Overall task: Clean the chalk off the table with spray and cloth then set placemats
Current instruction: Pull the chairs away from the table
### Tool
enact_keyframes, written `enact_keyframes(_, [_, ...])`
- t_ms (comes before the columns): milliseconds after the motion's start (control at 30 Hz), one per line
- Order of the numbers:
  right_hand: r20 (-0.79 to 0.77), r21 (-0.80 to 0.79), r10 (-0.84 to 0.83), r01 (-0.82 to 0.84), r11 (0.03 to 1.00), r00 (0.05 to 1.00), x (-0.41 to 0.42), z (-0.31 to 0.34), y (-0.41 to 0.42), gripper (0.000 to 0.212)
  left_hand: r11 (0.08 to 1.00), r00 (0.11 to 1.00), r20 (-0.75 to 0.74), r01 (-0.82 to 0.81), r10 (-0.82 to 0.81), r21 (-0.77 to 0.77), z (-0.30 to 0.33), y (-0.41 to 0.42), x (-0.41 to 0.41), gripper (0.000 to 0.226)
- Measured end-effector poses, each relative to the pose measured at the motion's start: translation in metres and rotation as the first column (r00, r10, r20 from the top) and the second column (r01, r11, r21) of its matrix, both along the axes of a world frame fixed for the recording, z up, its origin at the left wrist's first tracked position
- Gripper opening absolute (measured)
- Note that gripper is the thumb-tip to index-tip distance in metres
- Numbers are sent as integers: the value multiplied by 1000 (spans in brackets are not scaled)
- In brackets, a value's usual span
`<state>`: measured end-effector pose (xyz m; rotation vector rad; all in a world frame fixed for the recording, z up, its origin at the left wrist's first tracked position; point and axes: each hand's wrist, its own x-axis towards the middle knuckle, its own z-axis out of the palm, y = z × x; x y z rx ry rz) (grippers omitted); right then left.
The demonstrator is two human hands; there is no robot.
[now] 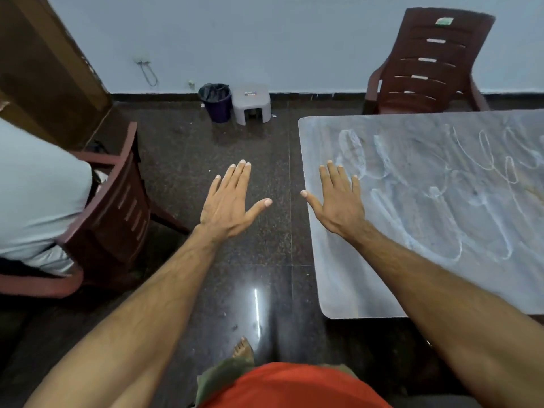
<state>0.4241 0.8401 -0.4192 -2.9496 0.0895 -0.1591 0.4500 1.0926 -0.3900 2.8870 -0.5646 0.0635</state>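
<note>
Two hands are stretched out flat and hold nothing, the left hand (232, 198) over the floor (250, 260) and the right hand (338, 198) nearer, over the left edge of the table (347, 278), whose chalk (441, 184) scribbles spread off to the right.

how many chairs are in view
2: one chair at the table's far side by the wall, another on the left with a person seated. More may sit out of frame.

Pale blue wall (265, 39) far; dark speckled floor (250, 231) w/ light glare. Brown chair (432, 63) far right, another chair (117, 207) left; bin (216, 101) beside stool (251, 103).
</note>
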Motion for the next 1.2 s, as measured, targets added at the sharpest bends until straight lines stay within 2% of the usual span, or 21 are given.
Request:
enact_keyframes(133, [20, 29, -96, 96, 995, 995, 32, 7, 25, 88, 997, 997, 13, 83, -83, -5, 10, 25, 54, 90])
enact_keyframes(267, [17, 29, -151, 150, 988, 988, 65, 8, 40, 84, 990, 990, 19, 140, -140, -15, 12, 34, 102, 90])
enact_keyframes(400, [25, 36, -205, 204, 978, 978, 104, 9, 43, 89, 981, 981, 6, 192, -192, -20, 7, 34, 152, 91])
enact_keyframes(700, [28, 38, -273, 272, 961, 962, 235, -1, 16, 92, 963, 963, 10, 269, -269, -3, -3, 10, 299, 90])
enact_keyframes(1000, [39, 45, -319, 317, 947, 947, 360, 8, -20, 82, 953, 953, 1, 302, -302, -22, 2, -29, 433, 92])
enact_keyframes(1200, [18, 39, -355, 354, 935, 935, 427, 6, -41, 82, 934, 935, 16, 355, -355, -30, -8, -58, 517, 91])
